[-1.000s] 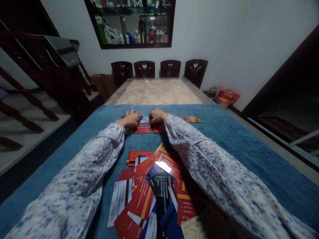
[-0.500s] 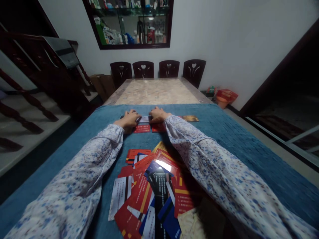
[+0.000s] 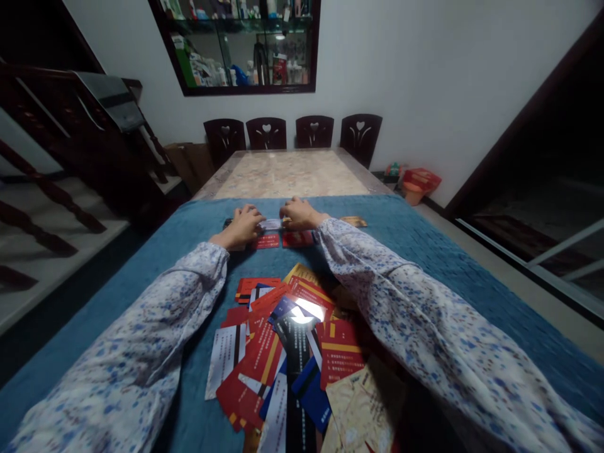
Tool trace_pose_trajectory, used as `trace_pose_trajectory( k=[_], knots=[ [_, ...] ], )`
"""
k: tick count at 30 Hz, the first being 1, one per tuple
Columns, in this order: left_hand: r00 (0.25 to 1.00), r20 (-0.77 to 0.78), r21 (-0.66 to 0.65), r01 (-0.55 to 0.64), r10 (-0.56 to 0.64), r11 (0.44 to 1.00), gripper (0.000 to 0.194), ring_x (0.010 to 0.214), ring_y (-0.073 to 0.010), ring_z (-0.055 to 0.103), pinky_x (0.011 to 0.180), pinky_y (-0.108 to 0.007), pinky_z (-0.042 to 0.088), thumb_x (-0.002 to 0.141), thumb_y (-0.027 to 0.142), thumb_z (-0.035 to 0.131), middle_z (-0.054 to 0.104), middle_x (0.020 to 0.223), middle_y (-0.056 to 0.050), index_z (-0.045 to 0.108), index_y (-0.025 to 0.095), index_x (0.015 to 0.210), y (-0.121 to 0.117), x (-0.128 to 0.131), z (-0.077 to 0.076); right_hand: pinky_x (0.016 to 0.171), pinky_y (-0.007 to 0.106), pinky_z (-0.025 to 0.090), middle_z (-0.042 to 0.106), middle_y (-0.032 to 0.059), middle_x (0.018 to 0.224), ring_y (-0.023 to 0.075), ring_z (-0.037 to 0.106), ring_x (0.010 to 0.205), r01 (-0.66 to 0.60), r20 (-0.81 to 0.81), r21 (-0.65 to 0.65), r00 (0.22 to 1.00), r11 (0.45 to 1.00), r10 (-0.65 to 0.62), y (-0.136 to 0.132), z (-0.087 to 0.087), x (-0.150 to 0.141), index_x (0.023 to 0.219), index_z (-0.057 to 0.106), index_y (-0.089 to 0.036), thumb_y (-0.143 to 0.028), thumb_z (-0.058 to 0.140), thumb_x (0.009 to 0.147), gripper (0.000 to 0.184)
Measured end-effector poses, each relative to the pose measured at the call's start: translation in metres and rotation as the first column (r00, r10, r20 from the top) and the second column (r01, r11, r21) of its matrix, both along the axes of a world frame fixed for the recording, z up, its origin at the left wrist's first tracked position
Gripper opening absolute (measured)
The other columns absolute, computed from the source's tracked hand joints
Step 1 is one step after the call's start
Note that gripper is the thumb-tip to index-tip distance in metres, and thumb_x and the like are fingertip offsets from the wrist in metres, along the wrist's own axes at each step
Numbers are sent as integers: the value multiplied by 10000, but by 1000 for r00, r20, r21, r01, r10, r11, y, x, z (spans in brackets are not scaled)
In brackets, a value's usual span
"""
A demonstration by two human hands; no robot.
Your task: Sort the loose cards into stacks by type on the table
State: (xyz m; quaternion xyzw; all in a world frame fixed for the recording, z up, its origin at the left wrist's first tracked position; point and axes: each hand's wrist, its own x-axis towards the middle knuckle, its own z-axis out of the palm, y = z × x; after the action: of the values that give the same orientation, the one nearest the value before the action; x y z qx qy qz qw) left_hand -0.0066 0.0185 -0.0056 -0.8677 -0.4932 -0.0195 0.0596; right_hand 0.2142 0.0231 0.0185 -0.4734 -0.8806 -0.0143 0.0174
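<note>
My left hand (image 3: 241,228) and my right hand (image 3: 302,215) rest low over a row of cards on the blue cloth (image 3: 212,217). Between them lies a white card (image 3: 270,224), its two ends pinched by my curled fingertips. Nearer me, a red card (image 3: 267,241) and a second red card (image 3: 297,239) lie side by side, partly under my hands. A gold card (image 3: 355,221) sticks out right of my right wrist, and a dark card (image 3: 228,223) shows left of my left hand. Other cards there are hidden by my hands.
A loose, overlapping heap of red, blue, white and black cards (image 3: 268,346) lies between my forearms, with a beige patterned card (image 3: 361,402) at its near right. Beyond the cloth is the bare tabletop (image 3: 292,173), with chairs (image 3: 314,132) at its far end.
The whole view has shifted slightly. Both hands stay at the white card with only small finger movements, and more of the beige card in the heap shows.
</note>
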Motion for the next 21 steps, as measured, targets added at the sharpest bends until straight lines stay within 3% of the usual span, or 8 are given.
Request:
trace_pose_trajectory(
  k=[6, 13, 21],
  knots=[
    [999, 42, 52, 28, -30, 998, 398, 1347, -385, 424, 1042, -552, 355, 901, 228, 558, 650, 1312, -159, 712, 215, 1268, -21, 13, 5, 938, 402, 398, 711, 141, 1267, 330, 524, 1260, 1, -30, 29, 1000, 1000, 0, -20, 3, 16, 1189, 748, -203, -279, 589, 940, 305],
    [997, 48, 84, 59, -63, 995, 283, 1271, -377, 463, 996, -518, 372, 898, 250, 607, 694, 1161, -163, 740, 185, 1139, -46, 36, 11, 886, 369, 404, 758, 112, 1176, 310, 557, 1169, 17, -28, 43, 999, 999, -16, -45, 5, 44, 1149, 751, -217, -188, 578, 888, 315],
    [986, 75, 105, 140, -148, 985, 280, 1144, -355, 510, 945, -529, 386, 907, 149, 491, 706, 1097, -173, 745, 183, 1020, -73, 70, 8, 847, 353, 368, 768, 94, 1158, 295, 598, 1140, 66, -18, 59, 998, 996, -65, -85, 8, 76, 1117, 735, -219, -165, 551, 924, 272]
  ],
)
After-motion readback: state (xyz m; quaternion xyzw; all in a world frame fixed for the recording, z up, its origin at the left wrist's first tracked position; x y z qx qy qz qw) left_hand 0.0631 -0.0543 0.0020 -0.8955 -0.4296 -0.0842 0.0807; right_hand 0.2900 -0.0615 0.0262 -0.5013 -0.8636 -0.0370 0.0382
